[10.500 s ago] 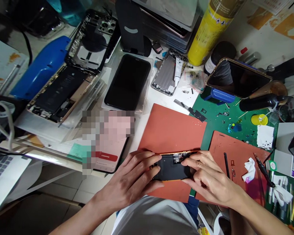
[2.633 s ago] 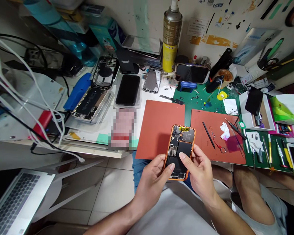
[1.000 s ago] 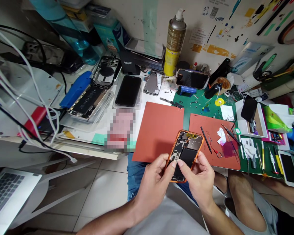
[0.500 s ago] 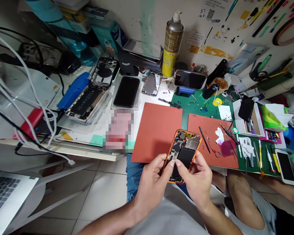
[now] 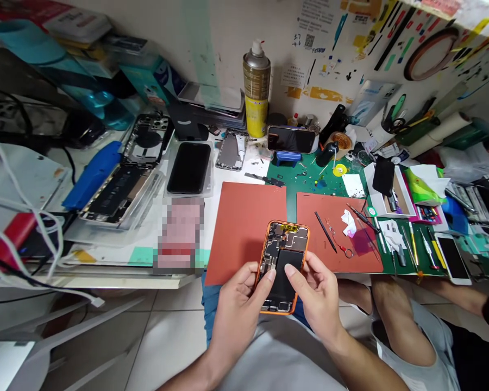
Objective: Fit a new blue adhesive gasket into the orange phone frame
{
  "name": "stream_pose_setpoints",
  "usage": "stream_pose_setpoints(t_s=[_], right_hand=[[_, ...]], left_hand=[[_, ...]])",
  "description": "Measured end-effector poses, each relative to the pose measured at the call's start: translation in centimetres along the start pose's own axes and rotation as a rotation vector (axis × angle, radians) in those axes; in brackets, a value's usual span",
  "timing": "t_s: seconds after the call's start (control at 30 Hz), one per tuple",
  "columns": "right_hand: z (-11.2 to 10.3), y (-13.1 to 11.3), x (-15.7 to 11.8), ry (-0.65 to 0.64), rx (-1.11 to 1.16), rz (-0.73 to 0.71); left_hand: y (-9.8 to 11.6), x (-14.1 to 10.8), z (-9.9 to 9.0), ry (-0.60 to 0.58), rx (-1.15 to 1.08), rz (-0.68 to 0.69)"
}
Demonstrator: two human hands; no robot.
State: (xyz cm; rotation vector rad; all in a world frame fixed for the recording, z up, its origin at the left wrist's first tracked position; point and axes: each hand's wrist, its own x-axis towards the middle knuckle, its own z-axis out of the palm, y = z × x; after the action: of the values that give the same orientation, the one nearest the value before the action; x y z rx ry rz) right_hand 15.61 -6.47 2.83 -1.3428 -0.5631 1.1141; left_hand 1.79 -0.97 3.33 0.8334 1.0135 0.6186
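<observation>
An opened phone (image 5: 285,271) with an orange frame lies face up between my two hands, its circuit board and black battery showing. My left hand (image 5: 242,298) grips the phone's left edge, thumb resting on the inner parts beside the battery. On the opposite edge my right hand (image 5: 315,296) holds it, with the thumb lying on the battery. The phone is tilted slightly and sits over my lap, at the front edge of a red-brown mat (image 5: 244,228). Some of my fingers are hidden beneath it.
A second mat (image 5: 309,217) bears a black pen-like tool (image 5: 325,231) and tweezers. Leftward lie a dark phone (image 5: 188,168) and an opened phone (image 5: 120,187). Behind stand a spray can (image 5: 256,92) and a propped phone (image 5: 291,139). Another person's knee (image 5: 407,320) is at right.
The camera view has shifted, so the bench appears further left. The thumbs, close together before, are now apart; the right thumb rests higher on the battery. Both hands still hold the phone.
</observation>
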Motion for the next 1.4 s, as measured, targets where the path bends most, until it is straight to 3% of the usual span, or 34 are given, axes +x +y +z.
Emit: stream_pose_setpoints(t_s=[0.2,0.43,0.93,1.4], right_hand=[[0.1,0.1,0.7,0.036,0.063,0.067],[-0.3,0.1,1.4,0.022,0.14,0.121],[-1.0,0.2,1.8,-0.022,0.103,0.109],[-1.4,-0.1,3.0,0.001,0.204,0.159]], left_hand=[[-0.6,0.2,-0.3,0.012,0.002,-0.005],[-0.3,0.1,-0.7,-0.145,-0.057,-0.093],[-0.5,0.1,-0.1,-0.124,-0.092,-0.097],[-1.0,0.3,0.2,-0.13,-0.084,-0.078]])
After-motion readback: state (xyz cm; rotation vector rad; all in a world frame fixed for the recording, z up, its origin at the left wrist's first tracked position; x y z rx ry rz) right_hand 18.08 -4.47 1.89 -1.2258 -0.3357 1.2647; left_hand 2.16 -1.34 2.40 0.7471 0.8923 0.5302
